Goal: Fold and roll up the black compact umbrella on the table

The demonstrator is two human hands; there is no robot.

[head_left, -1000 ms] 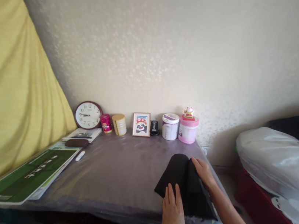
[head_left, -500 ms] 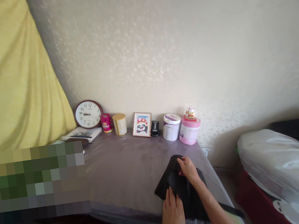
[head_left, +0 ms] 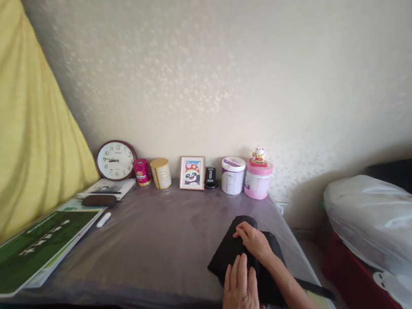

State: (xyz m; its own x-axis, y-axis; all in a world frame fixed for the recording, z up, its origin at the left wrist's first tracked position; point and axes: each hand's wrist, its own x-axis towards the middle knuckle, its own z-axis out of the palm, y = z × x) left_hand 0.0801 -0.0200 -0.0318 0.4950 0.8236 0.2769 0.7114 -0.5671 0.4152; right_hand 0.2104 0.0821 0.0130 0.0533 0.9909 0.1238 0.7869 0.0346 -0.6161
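Note:
A folded black cloth (head_left: 225, 251) lies near the front right of the table; its exact kind does not show. My left hand (head_left: 240, 288) rests on its near part, palm down, fingers stretched out. Just beyond, my right hand (head_left: 254, 242) has its fingers curled down on the cloth's upper layer, the fingertips partly hidden. The right side of the cloth (head_left: 275, 249) shows beside my right wrist. A dark strip (head_left: 314, 287) lies at the table's right edge, to the right of my right forearm; whether it joins the cloth I cannot tell.
The table (head_left: 157, 243) has a clear cover. Along the wall stand a clock (head_left: 115, 159), a pink tin (head_left: 141, 172), a yellow-lidded can (head_left: 161, 175), a panda picture (head_left: 192, 174), a black device (head_left: 210, 178) and two tubs (head_left: 233, 177). Green book (head_left: 46, 246) left; white bag (head_left: 389, 231) right.
My right hand has moved slightly left and lower over the cloth, and its raised fold now lies flatter. My left hand has shifted a little, its fingers more spread. The green book has come into sight.

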